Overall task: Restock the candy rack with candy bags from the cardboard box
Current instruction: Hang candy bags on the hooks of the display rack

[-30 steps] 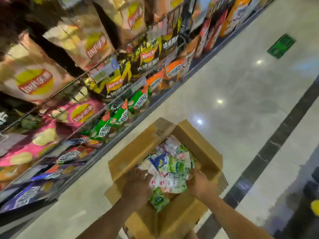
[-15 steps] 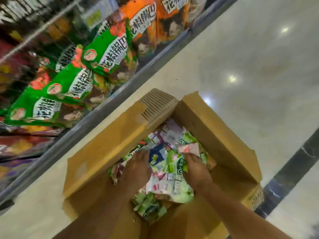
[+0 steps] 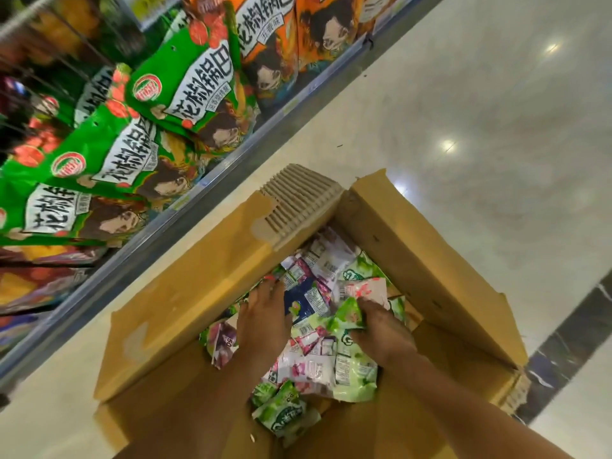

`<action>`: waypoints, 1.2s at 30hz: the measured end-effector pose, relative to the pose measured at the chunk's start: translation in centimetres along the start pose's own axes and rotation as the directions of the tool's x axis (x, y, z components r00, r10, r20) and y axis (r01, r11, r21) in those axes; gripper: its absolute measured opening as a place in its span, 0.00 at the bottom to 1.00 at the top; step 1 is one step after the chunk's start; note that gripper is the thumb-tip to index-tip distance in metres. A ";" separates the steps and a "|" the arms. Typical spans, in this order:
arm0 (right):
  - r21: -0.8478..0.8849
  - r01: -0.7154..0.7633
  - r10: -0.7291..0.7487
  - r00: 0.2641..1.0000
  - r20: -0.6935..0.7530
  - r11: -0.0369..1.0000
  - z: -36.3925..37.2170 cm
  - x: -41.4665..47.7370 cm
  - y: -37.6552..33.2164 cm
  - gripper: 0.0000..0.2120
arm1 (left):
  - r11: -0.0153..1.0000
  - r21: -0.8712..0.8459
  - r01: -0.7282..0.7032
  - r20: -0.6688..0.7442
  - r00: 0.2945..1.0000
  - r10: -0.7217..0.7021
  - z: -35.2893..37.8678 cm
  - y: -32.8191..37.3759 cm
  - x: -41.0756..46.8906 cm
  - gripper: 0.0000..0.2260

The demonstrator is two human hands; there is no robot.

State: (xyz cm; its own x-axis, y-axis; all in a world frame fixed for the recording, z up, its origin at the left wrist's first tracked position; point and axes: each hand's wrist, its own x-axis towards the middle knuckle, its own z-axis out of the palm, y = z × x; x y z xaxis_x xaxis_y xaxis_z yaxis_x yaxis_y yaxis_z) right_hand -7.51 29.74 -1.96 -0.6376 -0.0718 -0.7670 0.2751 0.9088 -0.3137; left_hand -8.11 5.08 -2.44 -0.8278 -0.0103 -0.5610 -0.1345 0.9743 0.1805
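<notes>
An open cardboard box (image 3: 185, 293) stands on the floor beside the shelving, its flaps folded out. Inside lies a loose heap of small candy bags (image 3: 318, 293) in green, pink, white and blue. My left hand (image 3: 263, 321) lies flat on the left side of the heap, fingers stretched over the bags. On the right side my right hand (image 3: 381, 329) is dug into the heap, its fingers curled round a green bag (image 3: 349, 314). More green bags (image 3: 281, 412) lie at the near end of the box.
A store shelf (image 3: 172, 207) with green snack bags (image 3: 185, 84) and orange snack bags (image 3: 275, 44) runs along the left, its metal edge close to the box. Glossy pale floor (image 3: 463, 127) spreads to the right, with a dark stripe (image 3: 569, 339) at the far right.
The view has dropped closer to the box. Both hands have gone from the near edge of the heap deeper into it, and the right hand has closed on a green bag.
</notes>
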 end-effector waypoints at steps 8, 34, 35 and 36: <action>0.344 -0.206 0.239 0.969 -0.058 0.916 -2.4 -1.1 0.6 0.21 | 0.445 -0.649 0.618 0.361 0.764 -0.535 2.8 3.8 -0.6 0.27; 0.350 -0.103 0.163 0.975 -0.148 0.931 -6.1 -6.6 -0.7 0.23 | 0.522 -0.663 0.536 0.469 0.841 -0.268 -4.3 3.0 -3.1 0.22; 0.345 -0.102 0.159 0.977 -0.140 0.933 -6.8 -7.4 -1.2 0.22 | 0.532 -0.670 0.518 0.464 0.851 -0.245 -5.6 2.9 -3.4 0.21; 0.334 -0.095 0.148 0.979 -0.137 0.938 -7.6 -8.4 -1.8 0.21 | 0.556 -0.663 0.502 0.462 0.858 -0.224 -7.3 2.9 -3.9 0.19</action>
State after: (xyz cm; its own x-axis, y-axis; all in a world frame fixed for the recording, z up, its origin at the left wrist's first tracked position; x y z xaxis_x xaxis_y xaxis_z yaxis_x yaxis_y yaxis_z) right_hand -8.13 31.87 9.28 -0.6823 0.1203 -0.7211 0.5590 0.7215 -0.4086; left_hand -9.23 6.35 6.13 -0.4289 -0.1230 -0.8950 -0.8510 0.3873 0.3546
